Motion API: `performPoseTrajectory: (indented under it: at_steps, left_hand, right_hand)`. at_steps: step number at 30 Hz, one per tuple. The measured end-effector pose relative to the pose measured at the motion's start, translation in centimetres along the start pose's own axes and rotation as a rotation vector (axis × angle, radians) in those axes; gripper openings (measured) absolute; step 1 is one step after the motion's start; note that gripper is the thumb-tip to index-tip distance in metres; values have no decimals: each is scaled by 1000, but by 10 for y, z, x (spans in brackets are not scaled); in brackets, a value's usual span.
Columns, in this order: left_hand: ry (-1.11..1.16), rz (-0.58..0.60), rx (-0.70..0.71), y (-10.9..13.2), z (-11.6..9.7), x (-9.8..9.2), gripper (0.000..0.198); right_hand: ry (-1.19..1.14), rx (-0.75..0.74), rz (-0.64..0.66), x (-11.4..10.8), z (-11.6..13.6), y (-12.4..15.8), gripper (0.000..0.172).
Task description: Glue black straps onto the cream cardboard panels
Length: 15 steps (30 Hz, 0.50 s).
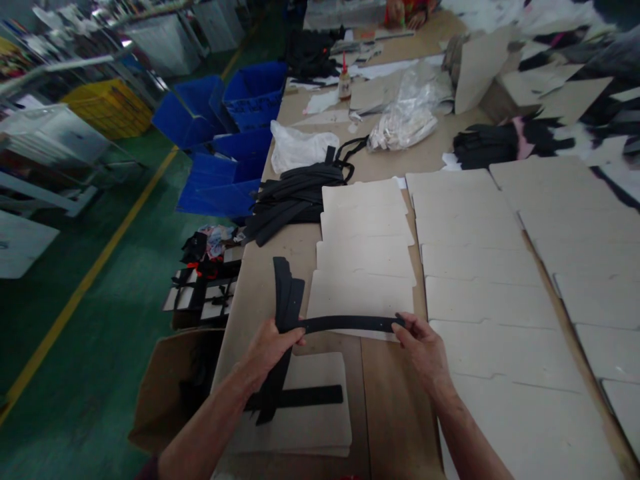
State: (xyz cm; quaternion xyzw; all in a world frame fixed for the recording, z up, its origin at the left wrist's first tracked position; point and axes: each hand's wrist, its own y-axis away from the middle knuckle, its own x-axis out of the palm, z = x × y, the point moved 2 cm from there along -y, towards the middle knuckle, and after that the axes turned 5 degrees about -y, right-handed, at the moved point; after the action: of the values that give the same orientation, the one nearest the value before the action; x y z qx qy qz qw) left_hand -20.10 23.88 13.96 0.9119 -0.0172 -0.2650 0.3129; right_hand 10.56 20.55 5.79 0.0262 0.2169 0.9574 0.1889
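Observation:
A black strip (350, 324) is stretched level between my two hands, over the near end of a column of overlapping beige boards (363, 293). My left hand (273, 343) is closed on one end of it and on a bunch of black strips (289, 297) that points away from me. The fingertips of my right hand (420, 340) pinch the other end. Below my left hand, a beige board stack (310, 427) has a black strip (315, 396) lying across it.
A pile of black strips (295, 193) lies beyond the boards, near clear plastic bags (407, 117) and a glue bottle (345, 83). More board columns (480, 267) cover the right side. Blue bins (255, 97) and a cardboard box (163, 387) stand left. Another person's hands (407, 13) show far ahead.

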Motion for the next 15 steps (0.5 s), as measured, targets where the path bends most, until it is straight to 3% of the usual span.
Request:
performPoseTrajectory:
  at_steps: [7,15]
  left_hand:
    - [-76,-49,49,-26,-14,15,28]
    - [-139,4,39,-42,-14,21,25]
  right_hand:
    - [398,-78,-150,-6,-7,-28,40]
    - [593,-127,-176,7,-4,-41,35]
